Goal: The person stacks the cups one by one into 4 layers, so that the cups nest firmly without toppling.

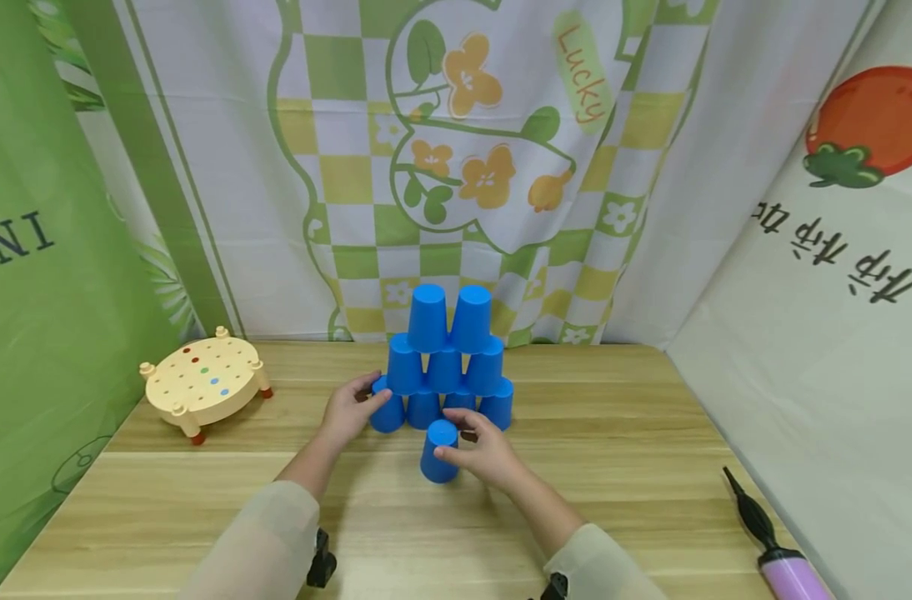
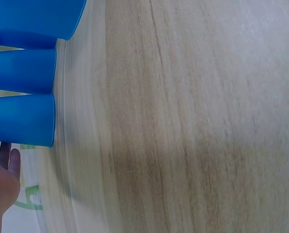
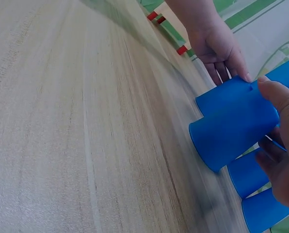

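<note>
Blue cups stand upside down in a stacked wall on the table: several in the bottom row, three in the middle row (image 1: 444,372), two on top (image 1: 428,319). With thumb in front and fingers behind, my left hand (image 1: 349,410) holds the leftmost bottom cup (image 1: 387,413). My right hand (image 1: 488,450) grips a separate blue cup (image 1: 438,463) in front of the wall, also upside down. In the right wrist view that cup (image 3: 234,128) lies between the right thumb and fingers, partly covering the cup at the left hand (image 3: 218,46). Part of the bottom row hides behind the right hand.
On the left of the wooden table (image 1: 591,467) stands a round cream pegboard (image 1: 204,379) with short red-tipped legs. A black and purple hand pump (image 1: 771,537) lies at the right edge. Patterned curtains (image 1: 501,167) hang close behind the cups and on both sides.
</note>
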A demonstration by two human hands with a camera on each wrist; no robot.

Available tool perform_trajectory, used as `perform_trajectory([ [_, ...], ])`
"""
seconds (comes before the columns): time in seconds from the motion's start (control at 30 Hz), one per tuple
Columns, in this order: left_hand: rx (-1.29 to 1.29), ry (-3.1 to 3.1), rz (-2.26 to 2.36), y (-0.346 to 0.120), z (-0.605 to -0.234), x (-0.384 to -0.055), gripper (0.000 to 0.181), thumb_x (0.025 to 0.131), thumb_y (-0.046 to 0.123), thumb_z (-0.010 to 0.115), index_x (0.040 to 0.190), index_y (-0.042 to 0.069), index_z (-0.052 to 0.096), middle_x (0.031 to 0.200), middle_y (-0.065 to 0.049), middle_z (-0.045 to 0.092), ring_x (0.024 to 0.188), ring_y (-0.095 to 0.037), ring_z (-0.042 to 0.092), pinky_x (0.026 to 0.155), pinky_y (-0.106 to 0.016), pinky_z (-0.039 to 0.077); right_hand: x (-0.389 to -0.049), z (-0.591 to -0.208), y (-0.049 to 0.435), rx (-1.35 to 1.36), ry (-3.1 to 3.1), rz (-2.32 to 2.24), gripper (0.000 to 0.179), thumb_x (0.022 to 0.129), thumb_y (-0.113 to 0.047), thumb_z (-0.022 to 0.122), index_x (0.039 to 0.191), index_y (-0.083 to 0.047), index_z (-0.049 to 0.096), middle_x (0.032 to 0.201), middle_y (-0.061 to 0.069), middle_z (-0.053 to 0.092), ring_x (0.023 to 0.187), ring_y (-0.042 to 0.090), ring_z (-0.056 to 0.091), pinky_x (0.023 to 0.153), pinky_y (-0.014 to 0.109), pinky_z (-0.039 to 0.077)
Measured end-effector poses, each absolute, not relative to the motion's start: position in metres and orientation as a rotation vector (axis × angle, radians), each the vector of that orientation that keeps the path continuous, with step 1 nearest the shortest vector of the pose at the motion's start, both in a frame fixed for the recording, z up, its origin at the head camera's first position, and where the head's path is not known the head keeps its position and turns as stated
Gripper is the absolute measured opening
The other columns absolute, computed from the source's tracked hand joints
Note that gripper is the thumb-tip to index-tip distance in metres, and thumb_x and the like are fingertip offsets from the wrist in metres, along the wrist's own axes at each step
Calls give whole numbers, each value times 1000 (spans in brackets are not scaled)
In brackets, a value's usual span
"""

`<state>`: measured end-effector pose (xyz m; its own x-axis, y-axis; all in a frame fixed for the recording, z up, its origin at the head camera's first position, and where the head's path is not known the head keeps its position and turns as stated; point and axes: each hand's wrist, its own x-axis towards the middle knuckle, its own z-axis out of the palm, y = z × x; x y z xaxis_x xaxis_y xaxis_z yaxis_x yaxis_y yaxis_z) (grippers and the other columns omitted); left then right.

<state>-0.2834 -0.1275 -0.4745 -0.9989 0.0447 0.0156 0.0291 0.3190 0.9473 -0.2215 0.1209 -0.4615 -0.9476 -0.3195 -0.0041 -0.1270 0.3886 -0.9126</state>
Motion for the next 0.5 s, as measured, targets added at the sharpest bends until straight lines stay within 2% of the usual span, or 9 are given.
perform_trajectory([
  [0.5, 54, 2541, 1820, -128, -475, -283, 55, 96, 26, 64, 142, 0, 48, 144, -24, 50, 132, -41, 49, 108, -52, 43, -224, -468, 120, -362, 2480, -1534, 60, 87, -31, 74, 139, -10, 51, 136, 13, 57, 124, 35, 55, 102, 53, 48],
])
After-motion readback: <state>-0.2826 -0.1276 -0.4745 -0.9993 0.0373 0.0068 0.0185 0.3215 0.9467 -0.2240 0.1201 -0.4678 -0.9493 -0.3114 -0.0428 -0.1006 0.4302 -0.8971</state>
